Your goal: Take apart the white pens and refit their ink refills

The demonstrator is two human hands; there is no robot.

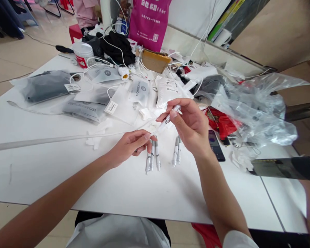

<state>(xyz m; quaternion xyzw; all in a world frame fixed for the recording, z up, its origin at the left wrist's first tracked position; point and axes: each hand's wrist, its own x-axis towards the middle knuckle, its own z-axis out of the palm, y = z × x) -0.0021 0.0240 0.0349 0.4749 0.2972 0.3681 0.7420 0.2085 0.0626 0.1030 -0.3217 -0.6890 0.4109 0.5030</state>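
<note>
My right hand (189, 124) pinches a clear and silver pen (167, 119), tilted, over the middle of the table. A long translucent plastic sleeve (93, 137) runs from the left edge of the view to my left hand (134, 145), whose fingers are closed on it near the pen's lower end. How far the pen sits inside the plastic is too small to tell. Below the hands lie three wrapped pens (152, 156) side by side, and two more wrapped pens (176, 153) lie to their right.
Bagged dark items (48, 86) and a white packet (167, 90) lie behind my hands on the white table (119, 189). Cables and a brown box (155, 61) are further back. A phone (217, 146), red bag (222, 122) and clear plastic (260, 110) lie right.
</note>
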